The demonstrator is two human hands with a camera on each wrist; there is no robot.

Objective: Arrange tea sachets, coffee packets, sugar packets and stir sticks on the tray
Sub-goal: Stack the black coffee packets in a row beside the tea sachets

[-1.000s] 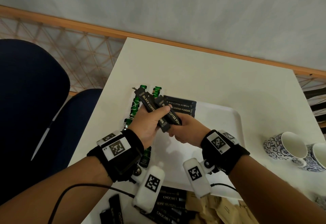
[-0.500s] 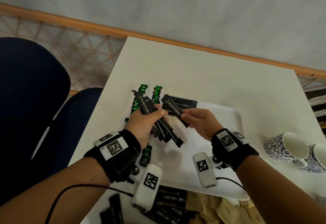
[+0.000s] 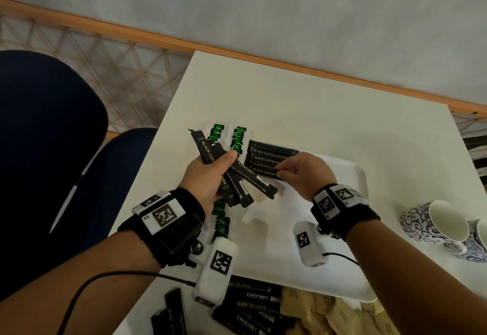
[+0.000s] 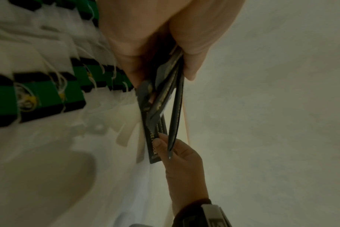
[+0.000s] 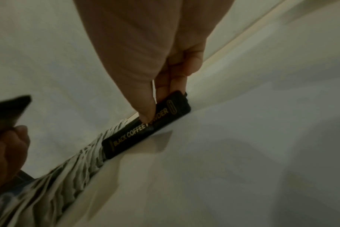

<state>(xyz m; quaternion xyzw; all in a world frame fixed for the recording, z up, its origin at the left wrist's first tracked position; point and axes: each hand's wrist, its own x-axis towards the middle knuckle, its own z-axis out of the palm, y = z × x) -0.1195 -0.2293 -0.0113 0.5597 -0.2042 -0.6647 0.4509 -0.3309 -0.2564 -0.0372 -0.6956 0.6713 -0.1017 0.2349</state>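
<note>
Progress: I am judging the task as partly done. Tea sachets (image 3: 238, 138) are lying in a column along the left side of the white tray (image 3: 353, 176), and a short row of black coffee packets (image 3: 271, 155) is lying at the tray's far edge, just beside the sachets. Still unplaced: more black packets (image 3: 253, 305) and brown paper packets (image 3: 329, 313) are lying on the bench (image 3: 316, 102) at the tray's near edge. I cannot see any stir sticks in these views.

Left grip: my left hand (image 3: 210, 176) is clamping a fanned bundle of coffee packets (image 3: 242, 184), thumb across the top and fingers curled beneath, above the tray's left half.

Right grip: my right hand (image 3: 303, 174) is pinching one single packet (image 5: 145, 129) between thumb and fingertips (image 5: 163, 90), at the near edge of the placed row. Whether it is already touching the tray, I cannot tell.

Appearance: each coffee packet is a slim, flat, black stick with gold lettering reading BLACK COFFEE POWDER; some bear CHOCMET. The sachets are white with green and black tags and strings.

Two patterned cups (image 3: 442, 226) are sitting on the bench, right of the tray.
</note>
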